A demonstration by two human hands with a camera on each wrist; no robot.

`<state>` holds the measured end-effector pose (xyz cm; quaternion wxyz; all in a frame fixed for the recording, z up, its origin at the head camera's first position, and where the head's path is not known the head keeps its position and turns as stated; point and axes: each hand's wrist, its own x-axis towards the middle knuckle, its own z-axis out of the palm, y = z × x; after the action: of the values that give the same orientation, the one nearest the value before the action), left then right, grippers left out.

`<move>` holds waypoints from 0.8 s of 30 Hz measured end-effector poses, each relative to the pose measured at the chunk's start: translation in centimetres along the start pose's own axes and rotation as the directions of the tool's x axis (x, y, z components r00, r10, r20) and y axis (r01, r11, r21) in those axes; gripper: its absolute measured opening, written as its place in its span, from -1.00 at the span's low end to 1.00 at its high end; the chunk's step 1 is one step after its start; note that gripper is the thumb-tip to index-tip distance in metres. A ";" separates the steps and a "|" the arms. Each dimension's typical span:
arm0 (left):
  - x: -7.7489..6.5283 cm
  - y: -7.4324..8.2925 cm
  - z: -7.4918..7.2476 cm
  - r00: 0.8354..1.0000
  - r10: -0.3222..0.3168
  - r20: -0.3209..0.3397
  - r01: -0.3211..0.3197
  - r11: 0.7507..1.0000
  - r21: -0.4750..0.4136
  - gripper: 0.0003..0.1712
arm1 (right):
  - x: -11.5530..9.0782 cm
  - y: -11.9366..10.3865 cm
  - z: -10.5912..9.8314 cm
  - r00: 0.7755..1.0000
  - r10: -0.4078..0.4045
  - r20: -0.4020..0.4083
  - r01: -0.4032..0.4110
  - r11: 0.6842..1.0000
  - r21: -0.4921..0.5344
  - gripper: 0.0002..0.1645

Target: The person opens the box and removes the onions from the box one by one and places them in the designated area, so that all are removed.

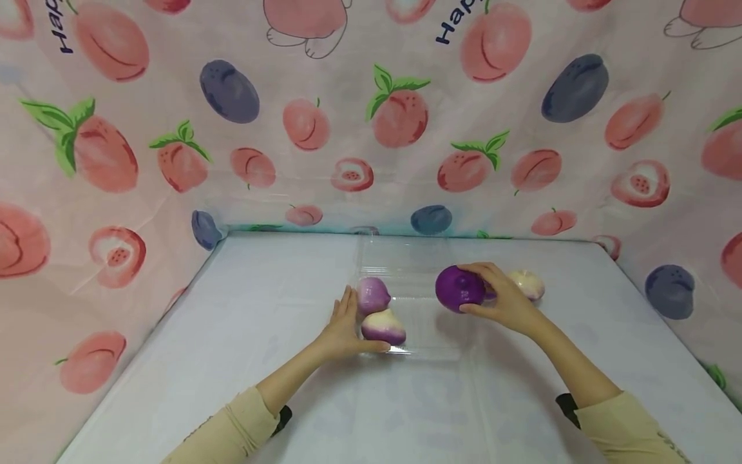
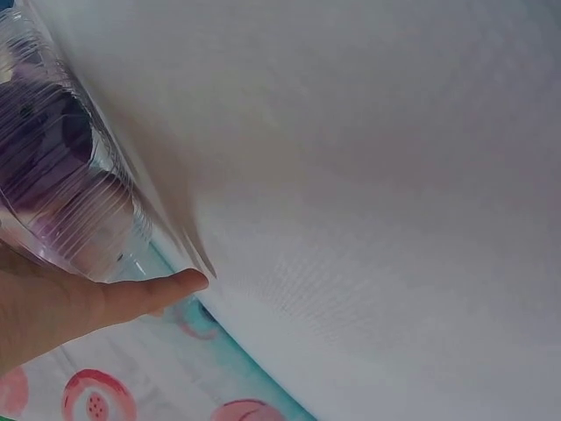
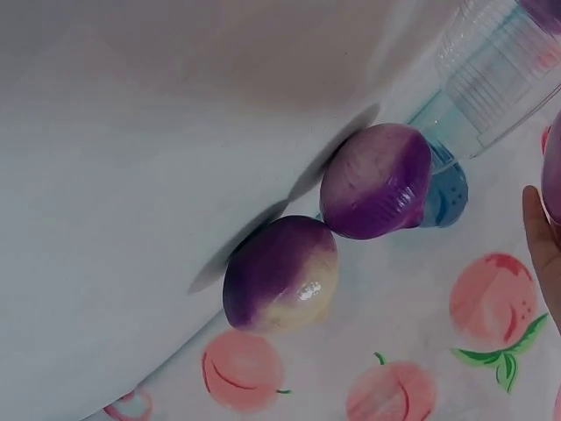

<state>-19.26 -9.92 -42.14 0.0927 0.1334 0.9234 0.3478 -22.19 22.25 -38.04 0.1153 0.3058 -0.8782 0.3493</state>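
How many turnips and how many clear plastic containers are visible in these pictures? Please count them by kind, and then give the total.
Turnips: 5
Clear plastic container: 1
Total: 6

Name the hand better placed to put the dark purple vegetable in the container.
Likely the right hand: it holds the dark purple vegetable near the clear container, while the left hand is at its left edge.

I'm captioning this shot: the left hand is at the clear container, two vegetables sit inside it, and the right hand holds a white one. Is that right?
Only the colour is wrong: the head view shows the right hand holding a purple vegetable, not a white one. The rest stands.
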 end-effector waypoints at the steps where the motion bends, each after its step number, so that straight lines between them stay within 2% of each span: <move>1: 0.0 0.0 0.0 1.000 0.000 -0.001 0.000 1.000 -0.003 0.50 | 0.0 0.0 -0.1 1.000 0.003 -0.003 -0.003 1.000 -0.009 -0.19; 7: 0.1 0.1 0.1 1.000 0.022 -0.009 -0.022 1.000 -0.018 0.49 | -0.3 0.5 -0.9 0.999 0.031 -0.021 -0.032 0.998 -0.048 -0.19; 12: 0.0 0.2 0.1 1.000 0.016 -0.007 -0.016 0.999 -0.039 0.50 | -0.4 0.9 -1.7 0.996 0.083 -0.031 -0.083 0.996 -0.025 -0.21; 15: 0.0 0.3 0.0 1.000 0.014 -0.009 -0.014 0.998 -0.056 0.50 | -0.7 1.3 -2.1 0.993 0.105 -0.049 -0.107 0.993 -0.045 -0.22; 19: 0.1 0.2 0.0 1.000 0.021 -0.001 -0.021 0.998 -0.061 0.50 | -1.2 1.9 -2.7 0.992 0.100 -0.076 -0.105 0.992 -0.075 -0.22; 24: 0.0 -0.1 0.0 1.000 0.003 0.003 -0.003 0.997 -0.073 0.49 | -1.2 2.7 -3.5 0.989 0.119 -0.090 -0.125 0.990 -0.063 -0.22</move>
<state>-19.25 -9.99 -42.15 0.0985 0.1320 0.9098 0.3810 -22.94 26.79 -37.44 0.1420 0.2322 -0.9008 0.3384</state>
